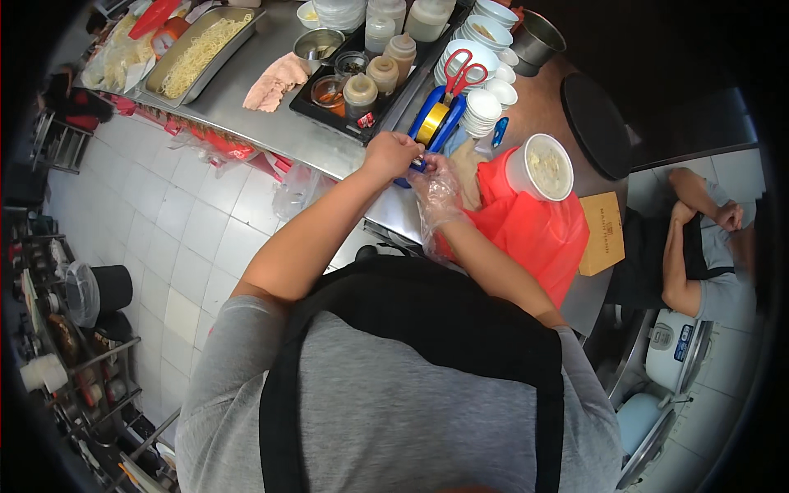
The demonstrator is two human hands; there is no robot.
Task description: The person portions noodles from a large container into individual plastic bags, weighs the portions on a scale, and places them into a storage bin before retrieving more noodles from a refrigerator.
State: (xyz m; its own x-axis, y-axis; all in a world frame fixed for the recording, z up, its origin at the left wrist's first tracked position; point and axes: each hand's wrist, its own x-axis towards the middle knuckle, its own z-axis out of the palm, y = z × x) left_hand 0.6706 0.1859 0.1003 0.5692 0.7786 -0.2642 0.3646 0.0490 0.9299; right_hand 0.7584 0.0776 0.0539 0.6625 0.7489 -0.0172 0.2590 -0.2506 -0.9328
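My bare left hand is at the near end of a blue tape dispenser, its thumb and fingertips pinched together. Beside it, my right hand wears a clear plastic glove, its fingers curled close to the left fingertips. Whether tape lies between the fingers is too small to tell. The dispenser holds a roll of yellow tape, with red-handled scissors at its far end. Right of my gloved hand, a red plastic bag lies under and around a white tub with pale contents.
Sauce bottles stand on a black tray, left of stacked bowls. A pink cloth and a pan of noodles are farther left. A cardboard box sits at right, near another person with bent arms.
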